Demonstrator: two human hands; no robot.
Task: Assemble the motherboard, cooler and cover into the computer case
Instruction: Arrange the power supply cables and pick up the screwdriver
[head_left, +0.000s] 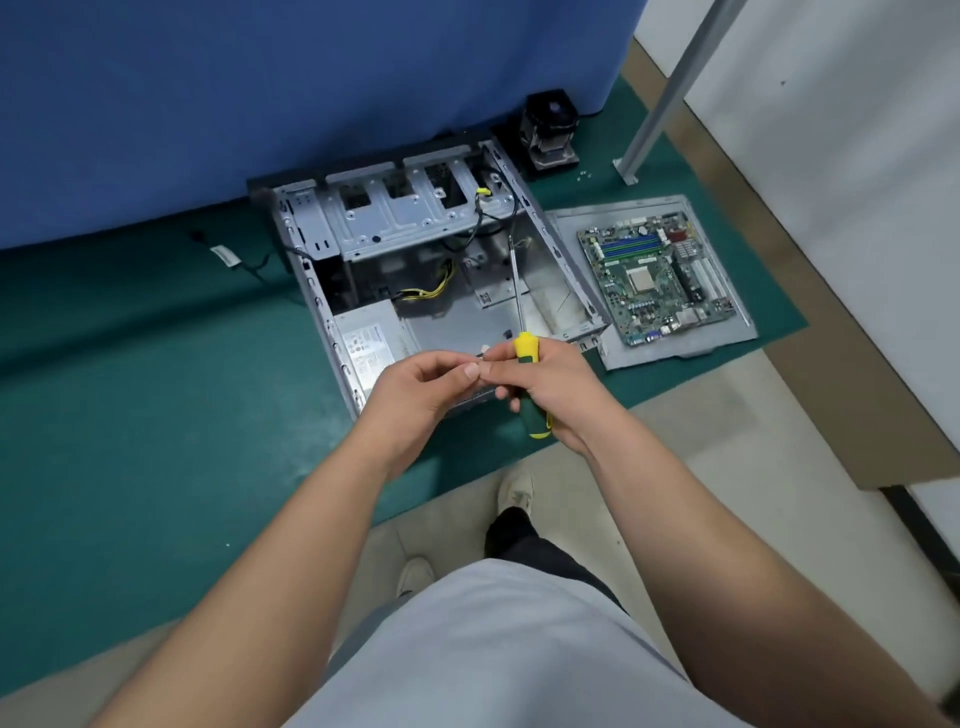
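Hands met at the centre of the frame, above the near edge of the open computer case. The right hand gripped a screwdriver by its yellow and green handle, fingers curled round it, with the metal shaft pointing up the frame into the case. The left hand had its fingers curled inward, thumb and fingertips drawn together right beside the right hand's fingertips; something small and dark showed between them, too tiny to identify.

The case lay on its side on a green mat on the floor, its interior exposed: a drive cage at the top, a power supply at lower left, and yellow and black cables between them. Right of the case, the motherboard lay face up on the grey cover panel, which touched the case's right wall. The cooler, a black fan on a heatsink, stood at upper centre just beyond the case's far right corner, beside a blue partition. A few small screws lay near it. A metal post ran down from the upper right.
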